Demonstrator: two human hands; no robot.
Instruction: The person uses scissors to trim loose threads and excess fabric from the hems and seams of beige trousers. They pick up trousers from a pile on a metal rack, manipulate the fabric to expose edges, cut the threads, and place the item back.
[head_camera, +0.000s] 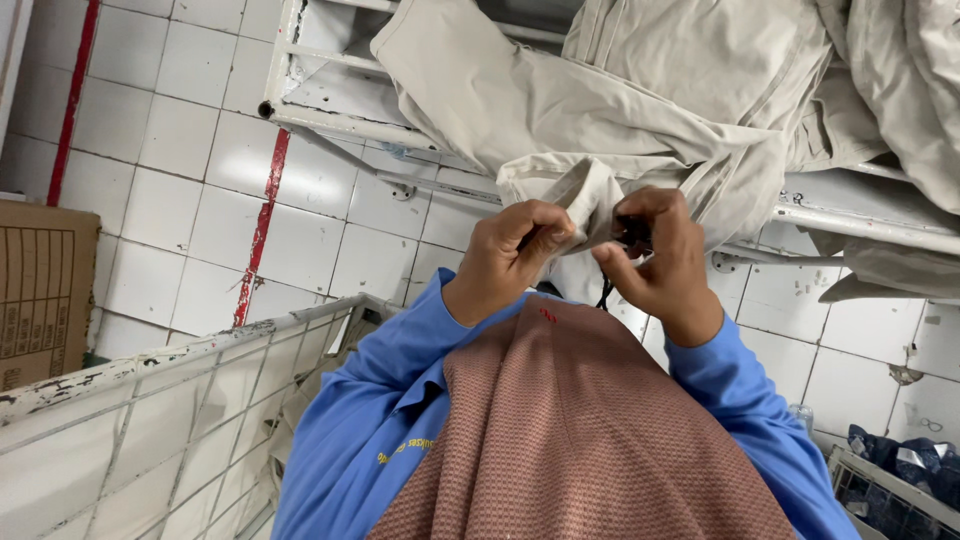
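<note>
My left hand (510, 255) pinches one folded edge of the beige garment (640, 110); my right hand (660, 255) grips one small black tool (632, 235) beside it.

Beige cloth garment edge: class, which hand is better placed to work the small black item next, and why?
Probably the right hand: its fingertips already pinch the small black item, while the left hand only bunches the beige cloth garment.

Beige garment (640, 110) — crumpled, draped off white rack, one folded edge pinched up.
</note>
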